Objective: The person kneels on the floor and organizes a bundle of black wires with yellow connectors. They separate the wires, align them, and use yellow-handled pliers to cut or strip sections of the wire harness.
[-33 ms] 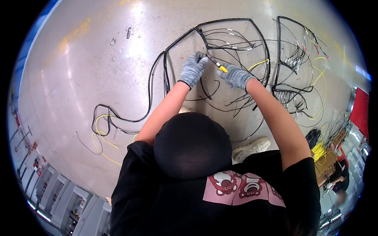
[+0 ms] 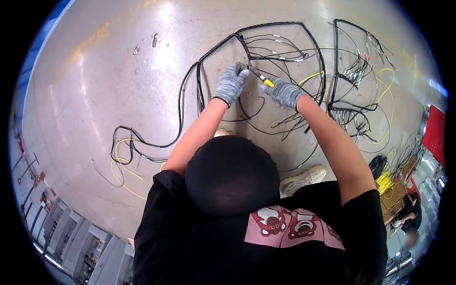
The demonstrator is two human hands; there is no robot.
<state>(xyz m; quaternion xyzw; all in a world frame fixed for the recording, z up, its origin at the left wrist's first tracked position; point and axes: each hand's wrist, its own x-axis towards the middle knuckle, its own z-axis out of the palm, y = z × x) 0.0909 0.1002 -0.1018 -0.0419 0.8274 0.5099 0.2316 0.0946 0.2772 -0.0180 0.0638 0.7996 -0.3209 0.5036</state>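
Observation:
My left hand (image 2: 232,81), in a grey knit glove, is closed with its fingertips pinching a thin black wire (image 2: 249,61) that comes down from a branch of the harness. In my gloved right hand (image 2: 282,91) is a pair of yellow-handled pliers (image 2: 269,82), its dark jaws pointing up and left toward my left fingertips. Whether the jaws touch the wire is too small to tell. Both hands are above a black wrapped wire harness (image 2: 269,23) spread over the floor, with loose white-tagged wires (image 2: 277,35) branching inside its loop.
A second harness (image 2: 336,47) with red-tipped and white-tagged wires lies at the right, beside a yellow cable (image 2: 392,104). Cardboard boxes (image 2: 393,202) and a yellow cable coil (image 2: 387,184) stand at the lower right, near another person (image 2: 411,213). Grey cabinets (image 2: 71,232) line the lower left.
My left hand has shifted very slightly left and down, a little away from the pliers' jaws. The right hand and the pliers look almost unmoved.

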